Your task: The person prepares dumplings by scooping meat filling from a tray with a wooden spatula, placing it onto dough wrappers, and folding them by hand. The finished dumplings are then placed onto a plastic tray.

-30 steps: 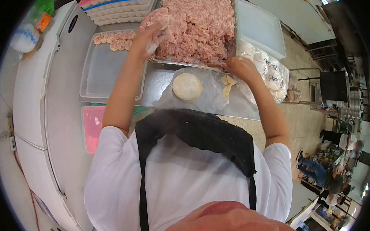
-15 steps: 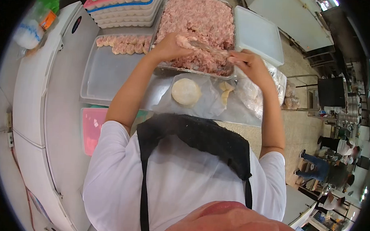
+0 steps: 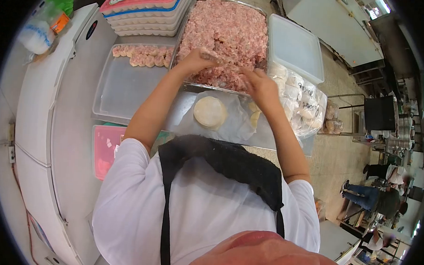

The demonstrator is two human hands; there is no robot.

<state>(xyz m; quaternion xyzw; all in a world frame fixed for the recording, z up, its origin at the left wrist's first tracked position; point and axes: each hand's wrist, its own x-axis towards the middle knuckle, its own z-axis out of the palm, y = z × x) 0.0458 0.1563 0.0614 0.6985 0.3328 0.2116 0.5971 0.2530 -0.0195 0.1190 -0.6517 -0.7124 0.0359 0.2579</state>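
A large metal tray (image 3: 267, 27) full of pink ground meat (image 3: 226, 22) lies in front of me. My left hand (image 3: 198, 62) is over its near left part, fingers curled in; what they hold, if anything, is hidden. At the near right, my right hand (image 3: 261, 87) is closed, its fingertips by the meat and close to the left hand. I cannot make out what it grips. Nearer my body, a stack of round pale dough wrappers (image 3: 210, 112) rests on clear plastic sheeting. Pale dough scraps (image 3: 255, 116) lie right of it, partly behind my right wrist.
On the left, a translucent tray (image 3: 124, 88) carries rows of meat-filled dumplings (image 3: 149, 57) along its far edge. Stacked white trays (image 3: 148, 23) stand behind it. A pale lidded container (image 3: 296, 46) and bagged dough rounds (image 3: 305, 106) sit on the right. Other people stand far right.
My right hand has moved left and nearer to the left hand. The thin tool stretched between my hands no longer shows clearly. The bagged dough on the right is more exposed.
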